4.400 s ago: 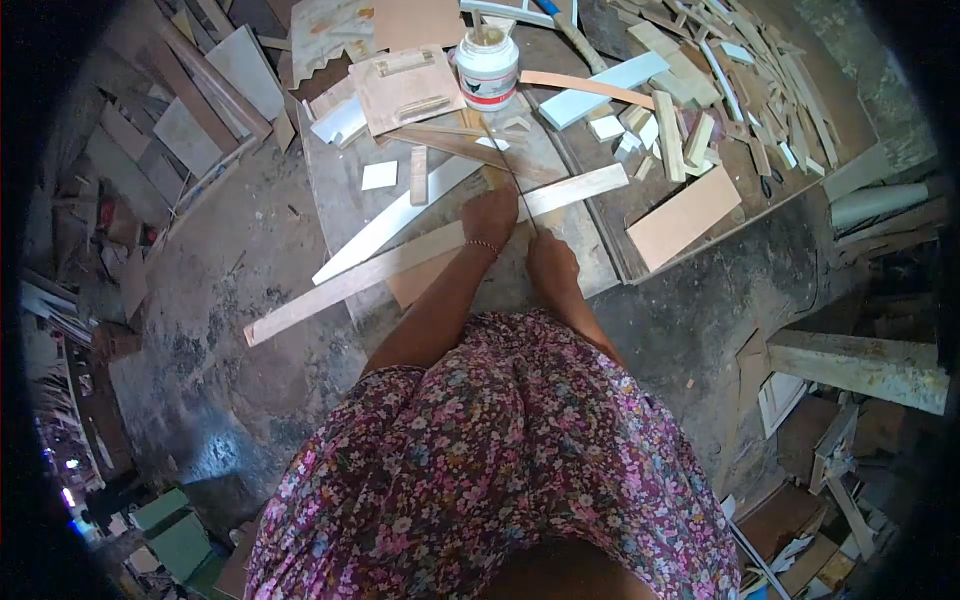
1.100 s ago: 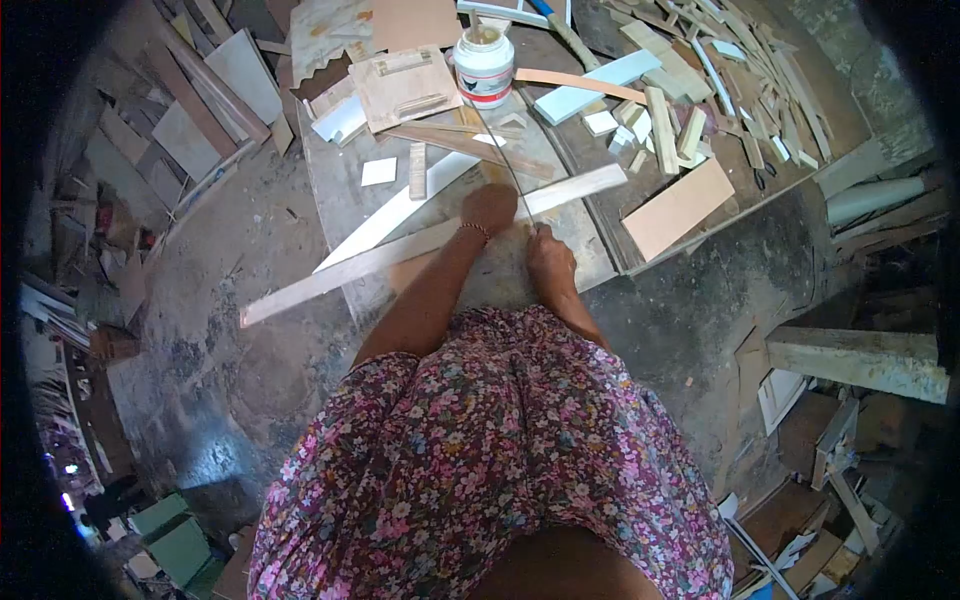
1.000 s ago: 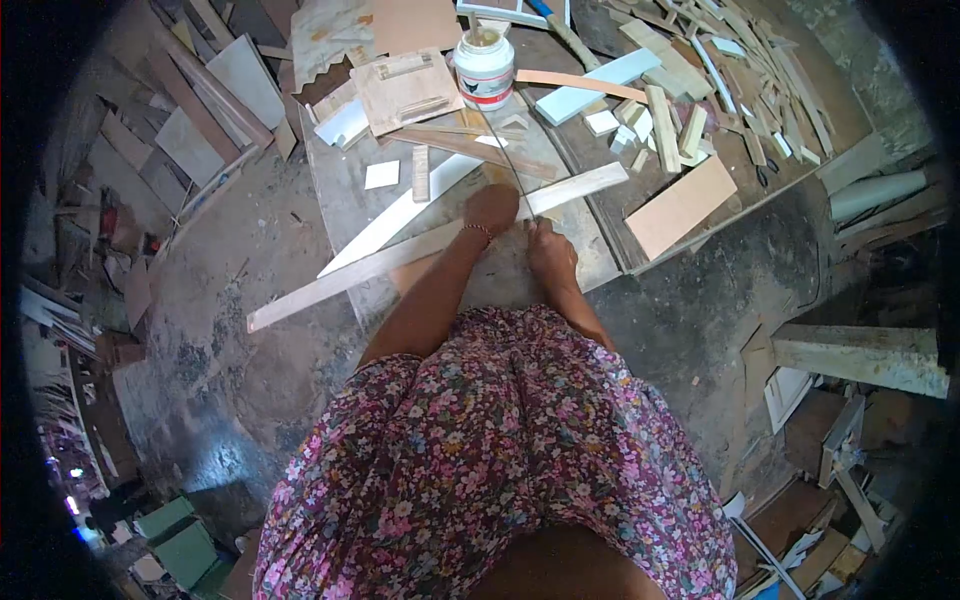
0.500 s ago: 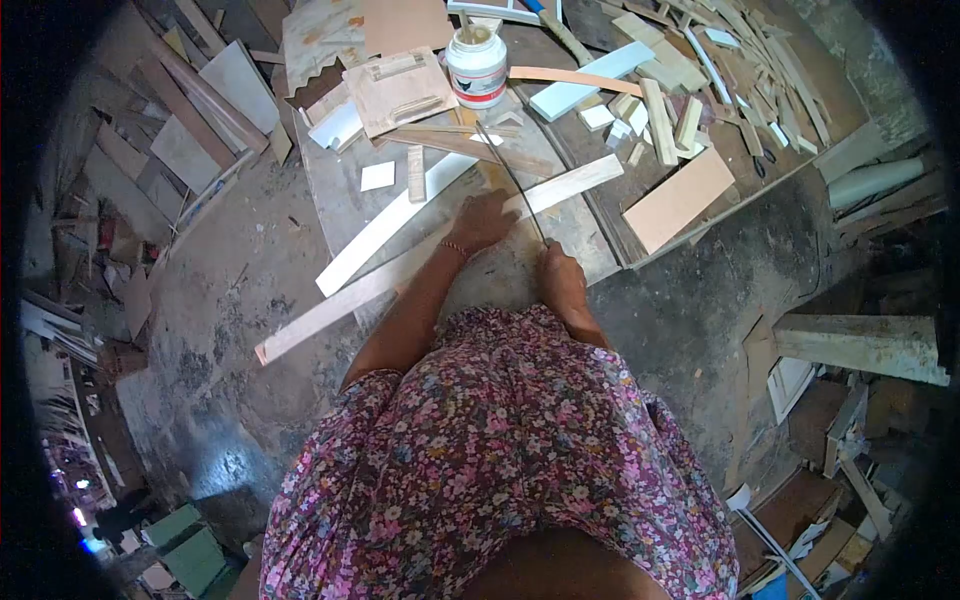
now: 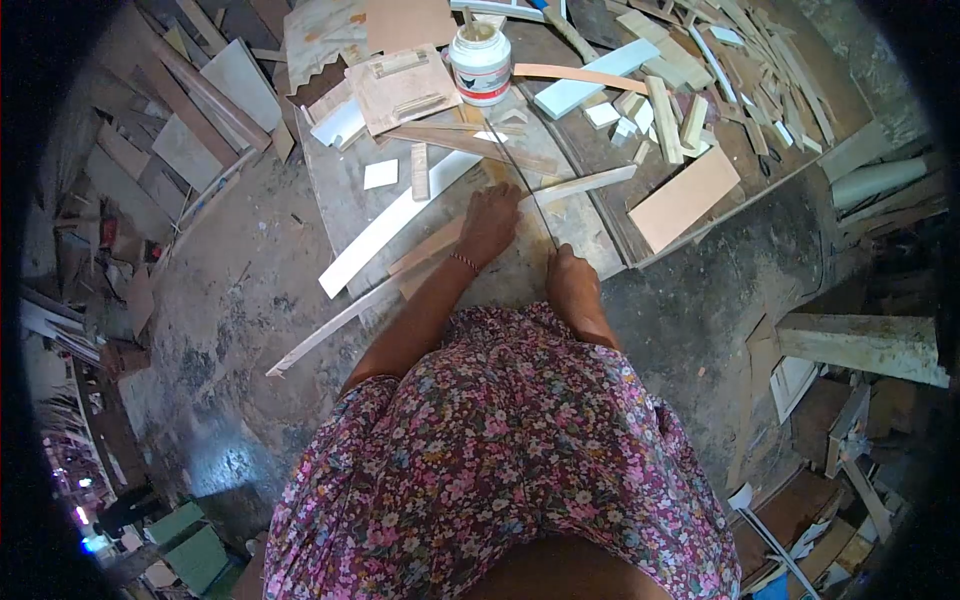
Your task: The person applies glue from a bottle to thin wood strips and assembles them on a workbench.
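Note:
My left hand [image 5: 488, 226] is closed over a long pale wooden strip [image 5: 335, 332], which slants across the table's front edge and sticks out on both sides of the hand. In my right hand [image 5: 575, 287] is the near end of a saw [image 5: 527, 192], its thin dark blade seen edge-on and pointing away from me. The blade crosses over the strip just right of my left fingers. The saw's handle is hidden in my fist. Under my left wrist lies a brown strip [image 5: 428, 250], and left of it a white board [image 5: 390, 230].
A white glue jar [image 5: 481, 75] with something standing in it is at the back of the worktable [image 5: 500, 285]. Wood offcuts [image 5: 664, 120], a peach-coloured panel [image 5: 686, 200] and scissors [image 5: 768, 163] lie to the right. Boards [image 5: 190, 150] lean at the far left.
The strip has turned from its broad face onto its narrow edge under my left hand. Both hands have shifted slightly, with the saw blade still across the strip.

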A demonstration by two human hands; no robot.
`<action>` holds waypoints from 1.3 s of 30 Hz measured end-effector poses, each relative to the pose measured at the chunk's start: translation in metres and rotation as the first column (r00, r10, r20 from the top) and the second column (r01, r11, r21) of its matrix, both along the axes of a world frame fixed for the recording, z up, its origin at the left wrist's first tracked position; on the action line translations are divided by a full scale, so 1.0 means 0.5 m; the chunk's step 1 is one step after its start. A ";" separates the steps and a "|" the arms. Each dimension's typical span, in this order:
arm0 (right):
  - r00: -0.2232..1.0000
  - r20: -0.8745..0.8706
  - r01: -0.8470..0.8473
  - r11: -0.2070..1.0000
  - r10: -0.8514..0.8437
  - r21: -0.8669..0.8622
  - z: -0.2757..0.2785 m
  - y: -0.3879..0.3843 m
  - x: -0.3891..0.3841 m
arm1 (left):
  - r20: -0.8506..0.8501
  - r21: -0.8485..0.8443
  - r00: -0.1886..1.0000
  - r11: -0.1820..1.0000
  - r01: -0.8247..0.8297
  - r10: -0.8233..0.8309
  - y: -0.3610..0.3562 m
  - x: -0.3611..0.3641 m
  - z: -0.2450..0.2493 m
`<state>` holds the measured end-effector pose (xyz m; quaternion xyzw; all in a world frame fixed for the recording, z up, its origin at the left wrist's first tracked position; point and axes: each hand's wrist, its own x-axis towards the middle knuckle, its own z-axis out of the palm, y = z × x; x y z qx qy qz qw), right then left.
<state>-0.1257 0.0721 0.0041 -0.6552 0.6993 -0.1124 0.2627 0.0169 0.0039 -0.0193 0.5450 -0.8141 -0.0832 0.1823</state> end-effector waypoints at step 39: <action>0.999 0.033 0.004 0.995 -0.007 0.101 0.007 -0.032 0.007 | -0.043 0.340 0.978 0.918 0.206 -0.203 -0.067 -0.021 -0.052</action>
